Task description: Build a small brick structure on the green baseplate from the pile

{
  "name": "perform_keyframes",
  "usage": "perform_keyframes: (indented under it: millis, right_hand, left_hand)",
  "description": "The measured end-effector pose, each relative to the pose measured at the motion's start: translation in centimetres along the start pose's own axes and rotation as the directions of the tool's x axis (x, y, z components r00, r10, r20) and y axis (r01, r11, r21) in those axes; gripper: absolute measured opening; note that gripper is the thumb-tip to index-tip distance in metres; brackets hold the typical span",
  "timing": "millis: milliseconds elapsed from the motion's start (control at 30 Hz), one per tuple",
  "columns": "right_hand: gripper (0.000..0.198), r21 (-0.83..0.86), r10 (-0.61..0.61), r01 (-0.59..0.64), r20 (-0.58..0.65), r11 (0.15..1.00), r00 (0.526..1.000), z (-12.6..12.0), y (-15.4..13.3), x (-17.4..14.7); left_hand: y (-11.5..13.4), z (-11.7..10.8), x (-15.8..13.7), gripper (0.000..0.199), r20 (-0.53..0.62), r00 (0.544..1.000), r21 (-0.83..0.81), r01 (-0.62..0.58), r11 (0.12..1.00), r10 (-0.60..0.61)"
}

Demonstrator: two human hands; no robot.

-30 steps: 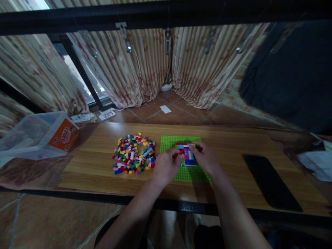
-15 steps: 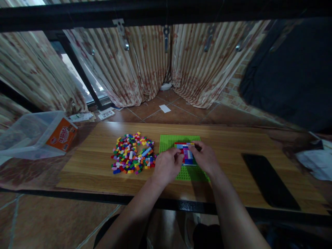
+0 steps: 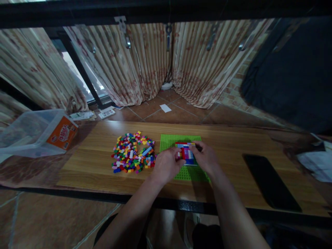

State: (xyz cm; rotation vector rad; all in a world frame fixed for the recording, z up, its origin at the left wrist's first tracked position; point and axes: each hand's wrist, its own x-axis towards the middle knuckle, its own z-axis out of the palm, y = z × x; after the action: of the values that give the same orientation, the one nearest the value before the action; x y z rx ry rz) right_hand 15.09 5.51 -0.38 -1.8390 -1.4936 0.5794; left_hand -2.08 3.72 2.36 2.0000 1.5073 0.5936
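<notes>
A low build of toy bricks (image 3: pixel 188 155) in red, blue, purple and white sits on a green baseplate (image 3: pixel 169 139). At the build's left side my left hand (image 3: pixel 168 165) is closed, its thumb and curled index finger around the edge. Small red and pale bits show between those fingertips; whether they belong to the build or are loose, I cannot tell. My right hand (image 3: pixel 206 158) grips the right side, thumb on top near the upper right corner, other fingers partly hidden. Left of the baseplate lies a loose pile of coloured bricks (image 3: pixel 132 154).
The wooden table (image 3: pixel 85 169) carries a black phone-shaped slab (image 3: pixel 271 181) on the right. Off its left end stands a clear plastic bin (image 3: pixel 36 131) with an orange label. White plastic or paper (image 3: pixel 315 166) lies beyond the right end. Curtains (image 3: pixel 145 65) hang behind.
My left thumb has shifted slightly right and down along the build, and the left fingers have opened a little around its edge. My right hand has hardly moved. The view has shifted slightly.
</notes>
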Motion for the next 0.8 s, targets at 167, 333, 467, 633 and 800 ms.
perform_keyframes:
  millis: [167,333,467,633,800]
  right_hand:
    - [0.052,0.032,0.03,-0.03,0.016,0.999,0.999,0.1,-0.2,-0.1]
    - [0.063,0.059,0.04,-0.041,0.012,0.997,0.999,0.9,-0.4,-0.3]
    - [0.059,0.048,0.04,-0.041,0.01,0.998,0.999,1.3,-0.5,-0.4]
    - [0.056,0.075,0.051,-0.052,0.014,0.996,0.999,1.2,-0.4,-0.4]
    - [0.057,0.094,0.065,-0.067,0.017,0.993,0.998,1.1,-0.4,-0.3]
  left_hand:
    - [-0.1,0.2,-0.1,0.03,-0.023,1.0,-0.026,-0.011,1.0,0.01]
    - [-0.2,0.3,0.0,0.025,-0.011,1.0,-0.033,-0.018,0.999,0.018]
    - [-0.1,0.1,0.0,0.023,-0.003,1.0,-0.031,-0.03,0.999,0.03]
    - [-0.1,0.2,-0.1,0.026,-0.007,0.999,-0.025,-0.036,0.999,0.036]
    - [0.0,0.1,-0.2,0.019,-0.005,0.998,-0.003,-0.059,0.998,0.059]
